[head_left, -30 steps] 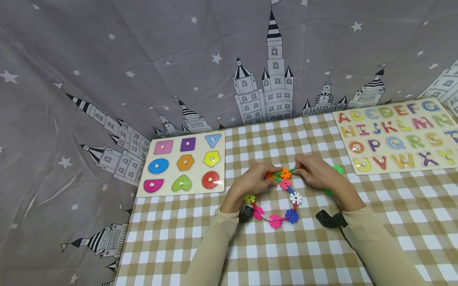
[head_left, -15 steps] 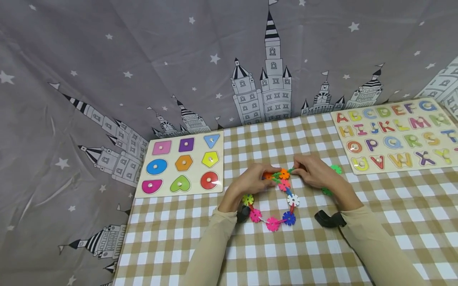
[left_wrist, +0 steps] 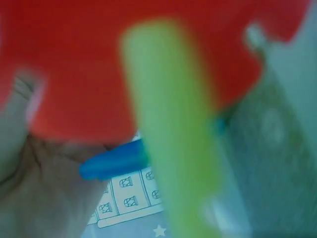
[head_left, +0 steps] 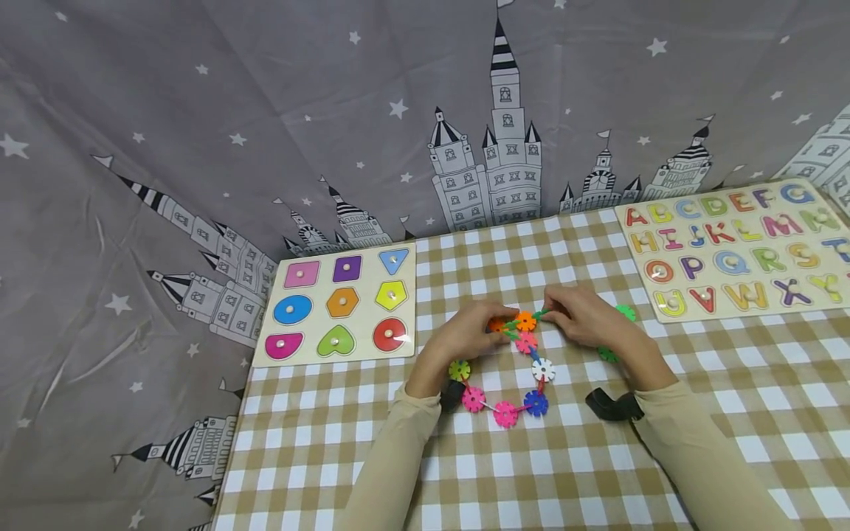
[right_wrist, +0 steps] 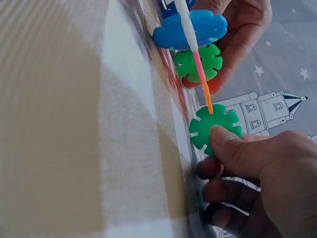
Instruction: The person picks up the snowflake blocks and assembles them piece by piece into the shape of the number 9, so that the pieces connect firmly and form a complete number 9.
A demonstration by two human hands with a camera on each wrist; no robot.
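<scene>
A loop of notched snowflake discs lies on the checked cloth, with a pink disc (head_left: 506, 414), a blue disc (head_left: 536, 403) and a white disc (head_left: 543, 369) among them. At its far side my left hand (head_left: 465, 330) grips the chain by an orange disc (head_left: 496, 325), which the fingers partly cover. My right hand (head_left: 579, 316) pinches a green disc (right_wrist: 215, 130) between thumb and fingers, beside another orange disc (head_left: 526, 321). In the right wrist view an edge-on disc with an orange tip (right_wrist: 207, 94) meets the green disc's rim. A red disc (left_wrist: 74, 99) fills much of the left wrist view, blurred.
Behind my right forearm lie loose green discs (head_left: 626, 313). A wooden shape puzzle (head_left: 361, 350) is at the left and an alphabet puzzle (head_left: 677, 284) at the right. The grey castle-print curtain (head_left: 372, 110) rises along the table's far and left edges.
The head view has shifted slightly. Both hands keep their holds at nearly the same place.
</scene>
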